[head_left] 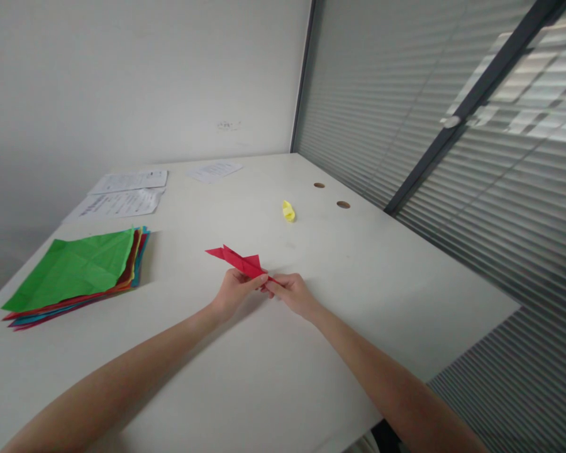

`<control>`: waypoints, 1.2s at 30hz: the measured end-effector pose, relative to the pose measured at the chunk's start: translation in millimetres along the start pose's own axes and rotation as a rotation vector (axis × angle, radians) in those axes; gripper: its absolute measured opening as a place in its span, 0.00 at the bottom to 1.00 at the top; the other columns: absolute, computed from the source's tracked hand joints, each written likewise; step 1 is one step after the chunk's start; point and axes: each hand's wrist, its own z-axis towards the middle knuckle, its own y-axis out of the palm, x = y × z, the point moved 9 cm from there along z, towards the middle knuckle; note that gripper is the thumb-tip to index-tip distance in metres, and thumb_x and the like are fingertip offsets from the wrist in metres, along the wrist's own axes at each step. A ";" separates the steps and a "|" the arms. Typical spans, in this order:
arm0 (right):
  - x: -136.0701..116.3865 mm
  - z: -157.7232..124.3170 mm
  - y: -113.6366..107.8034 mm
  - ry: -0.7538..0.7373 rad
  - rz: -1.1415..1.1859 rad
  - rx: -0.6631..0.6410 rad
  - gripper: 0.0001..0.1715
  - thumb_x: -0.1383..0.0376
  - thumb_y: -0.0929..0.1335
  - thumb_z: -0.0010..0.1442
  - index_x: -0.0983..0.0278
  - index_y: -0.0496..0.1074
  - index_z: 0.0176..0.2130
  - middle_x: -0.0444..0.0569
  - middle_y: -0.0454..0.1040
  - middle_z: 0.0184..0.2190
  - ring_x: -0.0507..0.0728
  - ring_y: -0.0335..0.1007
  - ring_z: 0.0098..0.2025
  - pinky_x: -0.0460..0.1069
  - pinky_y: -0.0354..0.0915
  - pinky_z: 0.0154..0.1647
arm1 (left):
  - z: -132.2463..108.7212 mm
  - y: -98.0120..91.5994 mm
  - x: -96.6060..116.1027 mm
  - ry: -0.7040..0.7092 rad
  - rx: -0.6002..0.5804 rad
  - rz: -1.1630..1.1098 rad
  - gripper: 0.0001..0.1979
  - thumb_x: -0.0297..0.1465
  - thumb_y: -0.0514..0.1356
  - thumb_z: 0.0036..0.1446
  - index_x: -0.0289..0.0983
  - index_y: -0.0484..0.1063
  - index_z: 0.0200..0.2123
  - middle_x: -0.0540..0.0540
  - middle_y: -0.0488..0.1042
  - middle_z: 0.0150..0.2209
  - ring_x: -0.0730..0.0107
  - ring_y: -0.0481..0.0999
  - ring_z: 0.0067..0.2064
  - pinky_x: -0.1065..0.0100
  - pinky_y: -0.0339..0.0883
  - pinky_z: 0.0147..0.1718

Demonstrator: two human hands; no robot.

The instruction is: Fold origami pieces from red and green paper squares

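A folded red paper figure [244, 263], long and narrow with pointed flaps, is held just above the white table [245, 377]. My left hand [237, 290] grips its middle from below, the thumb lying along the near side. At the figure's right end, my right hand [294, 292] pinches the narrow tip between thumb and fingers. Both hands nearly touch each other there. Some fingertips are hidden behind the paper and the thumbs. Beyond the hands, a small folded yellow paper piece [288, 211] lies on the table.
On the left lies a stack of coloured paper sheets, a creased green sheet [78, 267] on top. Printed pages [122, 200] rest at the back left, another printed sheet [214, 170] near the wall. Two round holes [343, 204] pierce the tabletop near the blind-covered glass partition [382, 107].
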 end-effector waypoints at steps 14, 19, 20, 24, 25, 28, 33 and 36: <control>-57.6 -19.3 -28.3 -0.497 -0.345 0.221 0.22 0.69 0.64 0.63 0.57 0.68 0.56 0.48 0.72 0.37 0.52 0.69 0.36 0.49 0.69 0.40 | 1.2 -8.5 2.5 -0.144 0.066 -0.233 0.15 0.38 0.72 0.43 0.31 0.78 0.26 0.45 0.76 0.25 0.76 0.70 0.25 0.72 0.65 0.28; -74.3 -29.9 -15.6 -0.687 -0.515 0.183 0.21 0.72 0.64 0.64 0.55 0.71 0.53 0.50 0.69 0.40 0.53 0.68 0.41 0.49 0.70 0.41 | -2.5 -2.2 5.2 -0.139 0.039 -0.206 0.15 0.38 0.71 0.44 0.30 0.78 0.27 0.45 0.76 0.24 0.76 0.71 0.26 0.72 0.67 0.30; -75.4 -31.3 -14.5 -0.708 -0.517 0.179 0.21 0.72 0.64 0.64 0.54 0.72 0.52 0.50 0.69 0.40 0.53 0.68 0.42 0.49 0.70 0.41 | -2.9 -1.4 5.0 -0.140 0.031 -0.202 0.15 0.38 0.71 0.45 0.30 0.78 0.27 0.46 0.76 0.24 0.76 0.71 0.27 0.71 0.67 0.31; -72.3 -31.2 -15.9 -0.691 -0.490 0.165 0.17 0.70 0.65 0.64 0.53 0.76 0.48 0.49 0.69 0.41 0.53 0.69 0.42 0.49 0.70 0.42 | -3.7 -0.7 5.4 -0.137 0.013 -0.151 0.15 0.37 0.72 0.44 0.30 0.79 0.29 0.46 0.76 0.24 0.73 0.73 0.27 0.70 0.69 0.32; -71.1 -30.4 -17.2 -0.670 -0.487 0.169 0.16 0.69 0.65 0.64 0.53 0.76 0.47 0.50 0.69 0.41 0.53 0.69 0.42 0.50 0.69 0.43 | -3.7 -1.8 5.7 -0.132 0.021 -0.129 0.16 0.37 0.72 0.43 0.30 0.79 0.30 0.45 0.77 0.25 0.72 0.73 0.28 0.69 0.69 0.31; -68.6 -27.3 -19.5 -0.600 -0.469 0.160 0.13 0.65 0.65 0.65 0.54 0.78 0.45 0.50 0.71 0.40 0.54 0.70 0.41 0.51 0.69 0.42 | -3.4 -5.0 6.7 -0.106 0.047 -0.063 0.17 0.38 0.72 0.42 0.31 0.80 0.31 0.42 0.80 0.28 0.69 0.76 0.29 0.68 0.70 0.31; -69.7 -22.5 -23.7 -0.514 -0.424 0.160 0.10 0.60 0.67 0.63 0.58 0.79 0.40 0.50 0.75 0.33 0.56 0.71 0.35 0.52 0.69 0.39 | -4.0 -1.5 4.0 -0.117 0.017 -0.054 0.18 0.38 0.73 0.41 0.31 0.80 0.33 0.40 0.81 0.32 0.65 0.78 0.33 0.65 0.74 0.35; -72.4 -21.6 -26.9 -0.510 -0.389 0.170 0.09 0.60 0.68 0.63 0.59 0.78 0.36 0.50 0.75 0.32 0.55 0.71 0.35 0.51 0.68 0.38 | -5.2 2.3 3.9 -0.129 -0.011 -0.090 0.18 0.38 0.73 0.42 0.31 0.80 0.34 0.39 0.81 0.34 0.63 0.80 0.35 0.62 0.75 0.38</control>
